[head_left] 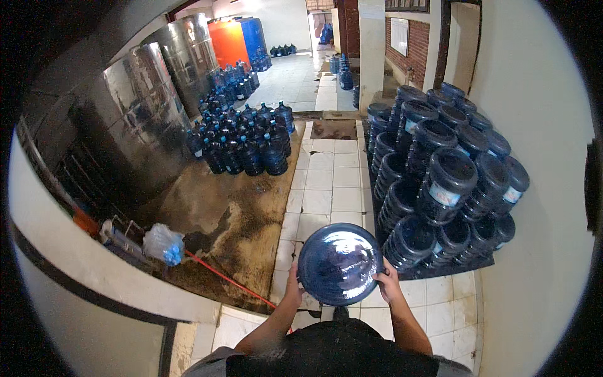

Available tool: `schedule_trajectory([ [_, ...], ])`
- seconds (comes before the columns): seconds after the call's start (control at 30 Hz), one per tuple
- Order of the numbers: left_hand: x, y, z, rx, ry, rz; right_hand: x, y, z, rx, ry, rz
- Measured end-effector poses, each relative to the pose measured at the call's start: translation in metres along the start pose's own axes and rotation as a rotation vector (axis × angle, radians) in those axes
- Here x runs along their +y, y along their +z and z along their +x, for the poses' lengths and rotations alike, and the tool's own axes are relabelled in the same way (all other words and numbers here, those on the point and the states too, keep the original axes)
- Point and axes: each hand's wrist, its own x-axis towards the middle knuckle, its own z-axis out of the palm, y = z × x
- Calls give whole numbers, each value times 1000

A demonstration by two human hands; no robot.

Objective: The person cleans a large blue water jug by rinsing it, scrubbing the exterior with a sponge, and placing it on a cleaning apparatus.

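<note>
Between my two hands is a large blue water jug [333, 267], its round, shiny end facing up toward me. My left hand [294, 286] grips its left side, the fingers partly hidden behind it. On the other side my right hand [388, 281] clasps the rim, thumb laid over the edge. The jug is held in front of my body above the white tiled floor [317, 201]. Just right of it rises a stack of similar blue jugs [445, 177], lying on their sides with round ends toward me; the nearest sits close to my right hand.
Capped blue jugs [251, 154] stand in a group on the stained floor at left. Behind them are steel tanks [141, 85] and orange and blue tanks [229, 44]. A red hose [229, 276] and a plastic bag of blue caps [164, 244] lie lower left. A wall [540, 188] bounds the right.
</note>
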Motion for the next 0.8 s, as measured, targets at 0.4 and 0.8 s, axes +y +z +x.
schedule_trajectory([
  [0.4,144,-6,248,-120,333,-197,25,96,403,-451,163,-287],
  [0.8,350,168,572,-252,175,133,-1,23,639,19,50,-98],
])
